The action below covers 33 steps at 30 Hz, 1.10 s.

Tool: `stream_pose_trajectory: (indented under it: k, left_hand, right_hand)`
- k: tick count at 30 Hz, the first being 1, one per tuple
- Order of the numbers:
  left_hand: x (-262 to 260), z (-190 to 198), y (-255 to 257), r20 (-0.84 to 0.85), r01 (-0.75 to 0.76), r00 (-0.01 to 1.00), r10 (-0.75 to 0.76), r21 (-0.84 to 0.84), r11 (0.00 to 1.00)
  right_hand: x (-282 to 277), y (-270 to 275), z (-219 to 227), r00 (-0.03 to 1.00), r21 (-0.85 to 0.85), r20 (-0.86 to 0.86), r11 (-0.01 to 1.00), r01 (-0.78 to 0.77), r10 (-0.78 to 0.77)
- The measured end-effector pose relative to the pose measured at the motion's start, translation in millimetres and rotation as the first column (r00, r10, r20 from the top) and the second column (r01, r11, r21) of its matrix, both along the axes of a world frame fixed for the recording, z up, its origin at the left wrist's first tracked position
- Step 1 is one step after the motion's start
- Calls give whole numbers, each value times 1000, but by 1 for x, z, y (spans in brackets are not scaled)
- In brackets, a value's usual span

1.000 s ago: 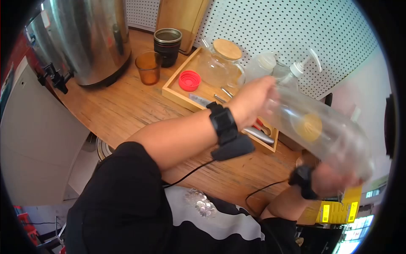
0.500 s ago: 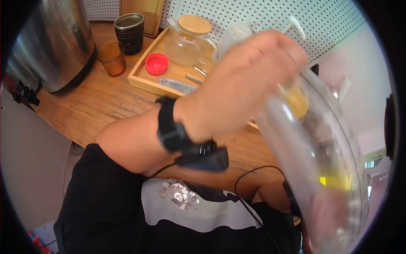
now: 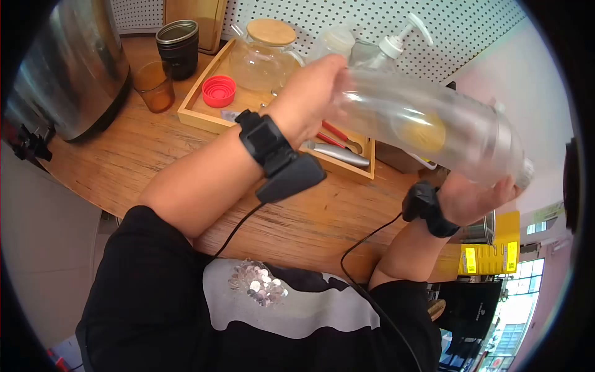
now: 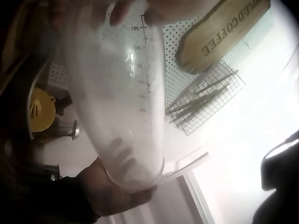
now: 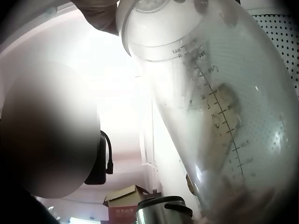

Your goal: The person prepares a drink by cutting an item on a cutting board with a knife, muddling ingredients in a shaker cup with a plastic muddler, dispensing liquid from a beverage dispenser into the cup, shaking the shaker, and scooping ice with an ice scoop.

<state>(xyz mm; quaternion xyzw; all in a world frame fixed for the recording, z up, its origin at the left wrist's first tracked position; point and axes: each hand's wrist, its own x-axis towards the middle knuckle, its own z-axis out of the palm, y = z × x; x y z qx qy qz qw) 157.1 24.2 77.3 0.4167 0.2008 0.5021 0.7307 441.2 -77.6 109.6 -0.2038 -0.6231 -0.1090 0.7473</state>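
Observation:
A long clear container with printed measuring marks is held aslant between both hands. My left hand grips its upper left end. At the lower right end, my right hand holds it from below, fingers around the wall. In the left wrist view the clear container tapers toward the right hand, whose fingers show through the wall. The right wrist view shows the marks close up, with the thumb at the rim of that end. Through the wall a yellow round patch is visible.
Beyond the left arm lies a wooden tray with a red lid, a glass teapot and a silver-handled tool. To the left stand an amber cup, a black cup and a steel urn. A pump bottle stands behind.
The container swung down steeply toward the camera, then back up to a flatter slant. Both hands stayed on it throughout. My view shifted so the tray sits farther left.

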Motion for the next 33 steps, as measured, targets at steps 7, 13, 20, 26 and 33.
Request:
stream_pose_trajectory:
  k: [7, 13, 20, 26, 33]
  left_hand:
    - [-7, 27, -38, 188, -103, 982, -1, 541, 835]
    - [3, 7, -19, 25, -66, 998, 63, 136, 989]
    - [0, -2, -2, 16, -23, 1000, 22, 70, 997]
    - [-3, 8, -20, 6, -73, 997, 74, 282, 957]
    - [2, -16, 14, 0, -10, 1000, 10, 27, 1000]
  right_hand:
    - [-91, -20, 43, 999, -746, 6, 665, -20, 36]
    - [-58, -44, 82, 972, -905, -180, 362, -223, 148]
    - [-50, -31, 28, 924, -694, -275, 609, -383, 267]
    - [-89, -32, 28, 972, -542, -20, 815, -207, 233]
    - [-75, 22, 9, 958, -34, -231, 983, -182, 169]
